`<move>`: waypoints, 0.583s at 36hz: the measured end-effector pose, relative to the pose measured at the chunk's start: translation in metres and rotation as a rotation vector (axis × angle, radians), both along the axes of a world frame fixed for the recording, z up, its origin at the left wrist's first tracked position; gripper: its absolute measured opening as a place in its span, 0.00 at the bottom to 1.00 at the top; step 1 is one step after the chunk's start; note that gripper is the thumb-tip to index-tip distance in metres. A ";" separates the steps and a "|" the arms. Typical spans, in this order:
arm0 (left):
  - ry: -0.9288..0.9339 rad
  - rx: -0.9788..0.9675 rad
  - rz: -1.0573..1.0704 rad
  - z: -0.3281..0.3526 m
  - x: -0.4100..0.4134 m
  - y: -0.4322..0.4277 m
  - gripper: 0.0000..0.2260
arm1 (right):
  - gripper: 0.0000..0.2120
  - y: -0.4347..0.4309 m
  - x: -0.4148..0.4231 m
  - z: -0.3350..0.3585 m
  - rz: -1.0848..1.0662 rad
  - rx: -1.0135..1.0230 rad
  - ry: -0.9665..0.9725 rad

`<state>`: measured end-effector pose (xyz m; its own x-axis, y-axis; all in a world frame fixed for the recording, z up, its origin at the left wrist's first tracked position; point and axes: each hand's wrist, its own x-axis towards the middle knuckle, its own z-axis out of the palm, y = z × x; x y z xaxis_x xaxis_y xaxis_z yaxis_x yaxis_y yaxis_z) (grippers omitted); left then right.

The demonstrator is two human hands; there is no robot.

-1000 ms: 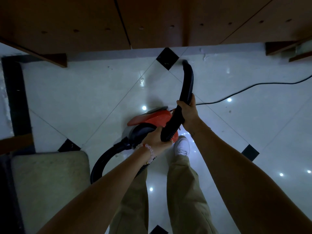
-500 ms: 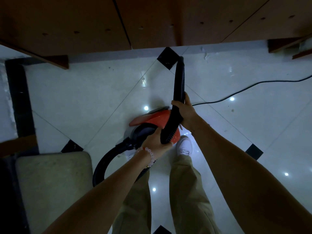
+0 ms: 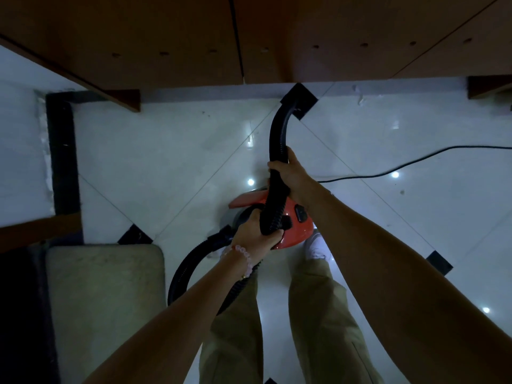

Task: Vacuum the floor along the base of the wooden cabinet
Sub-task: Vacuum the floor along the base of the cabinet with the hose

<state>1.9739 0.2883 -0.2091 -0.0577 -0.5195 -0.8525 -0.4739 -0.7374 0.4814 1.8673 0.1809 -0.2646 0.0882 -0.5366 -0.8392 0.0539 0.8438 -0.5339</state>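
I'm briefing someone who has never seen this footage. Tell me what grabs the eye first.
The ribbed black vacuum hose arcs up the middle, its tip over a black diamond floor tile at the base of the brown wooden cabinet. The right hand grips it high, the left hand lower, above the glossy red vacuum body.

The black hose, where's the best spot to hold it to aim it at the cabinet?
Probably the ribbed black hose, wrapped from the side as the right hand does, with the left hand lower. It bends, so a grip nearer the tip steers it best.
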 end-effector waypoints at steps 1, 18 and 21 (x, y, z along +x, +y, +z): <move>0.007 0.001 0.007 0.000 0.002 0.001 0.18 | 0.24 0.000 0.003 0.001 0.021 -0.013 0.002; 0.005 -0.062 -0.128 0.002 -0.040 -0.023 0.16 | 0.13 -0.001 -0.050 -0.017 -0.151 -0.092 0.182; 0.003 -0.052 -0.161 0.004 -0.052 -0.028 0.16 | 0.14 -0.004 -0.065 -0.017 -0.187 -0.089 0.143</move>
<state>1.9219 0.2604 -0.2051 -0.1462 -0.5465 -0.8246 -0.5826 -0.6261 0.5182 1.8028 0.1766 -0.2819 -0.1357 -0.6048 -0.7847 0.1228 0.7757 -0.6191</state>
